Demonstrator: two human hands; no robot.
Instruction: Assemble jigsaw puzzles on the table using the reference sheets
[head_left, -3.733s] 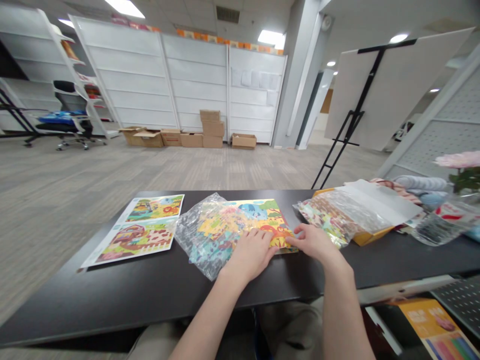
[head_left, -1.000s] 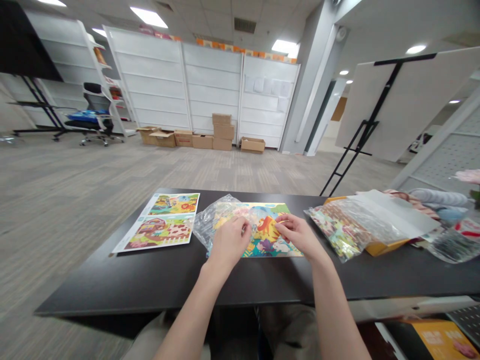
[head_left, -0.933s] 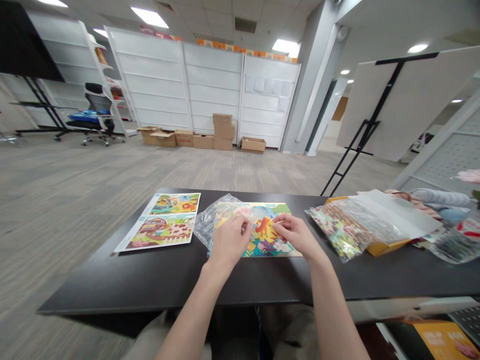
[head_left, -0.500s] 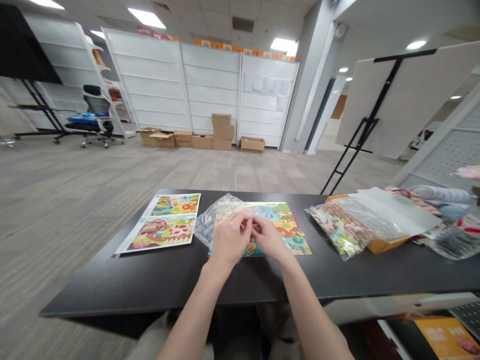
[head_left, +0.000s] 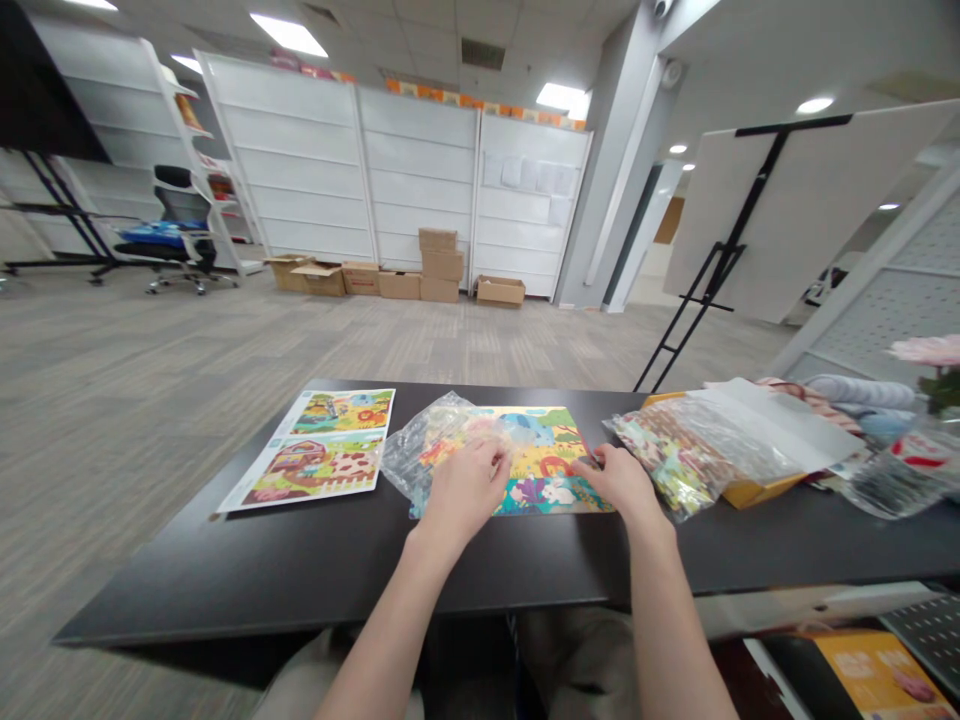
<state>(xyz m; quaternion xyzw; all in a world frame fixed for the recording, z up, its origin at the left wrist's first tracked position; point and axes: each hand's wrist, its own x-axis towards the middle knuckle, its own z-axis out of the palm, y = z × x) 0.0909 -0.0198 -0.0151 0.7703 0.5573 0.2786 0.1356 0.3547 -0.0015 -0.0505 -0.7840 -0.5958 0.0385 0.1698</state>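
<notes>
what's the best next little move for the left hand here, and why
Probably slide the clear bag leftward: it overlaps the left part of the picture board, and the left hand is right over that overlap. The right hand is at the board's right side, so it could perhaps steady it. Whether either hand pinches a piece is unclear.

The right hand (head_left: 621,484) has moved from the left hand (head_left: 465,484) rightward across the picture board (head_left: 561,428).

The black rectangular tabletop (head_left: 300,570) is finished smooth, faintly glossy. Crinkled, shiny plastic is seen in the transparent bag (head_left: 403,456) overlapping the left end of the smooth, multicoloured rectangular board (head_left: 551,440). The far grey floor (head_left: 315,340) is matt-surfaced.
</notes>
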